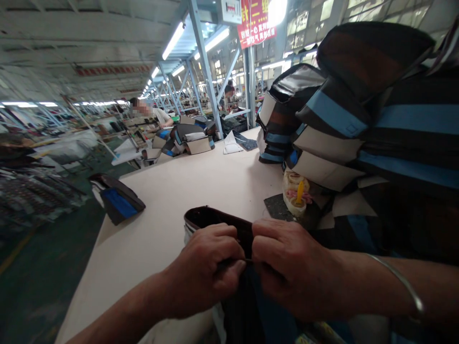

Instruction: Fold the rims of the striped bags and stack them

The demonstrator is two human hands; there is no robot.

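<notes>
A dark fabric bag [244, 310] with a blue panel stands upright at the near edge of the table, its brown-trimmed opening facing up. My left hand [211, 263] is closed, pinching the near rim of this bag between thumb and fingers. Close beside it, my right hand [287, 263] grips the same rim, fingers curled over; a metal bangle circles that wrist. The knuckles hide the part of the edge that is held. Lower down, the bag's body is dark and partly hidden by my hands.
A pale worktop [165, 191] spreads ahead. At its left edge stands a blue-and-dark bag [120, 200]. To the right, a crusted pale container [292, 188] holds a yellow-handled tool [300, 191], beside tall stacked bags [358, 110]. Farther back, a person [158, 114] works near more bags [193, 136].
</notes>
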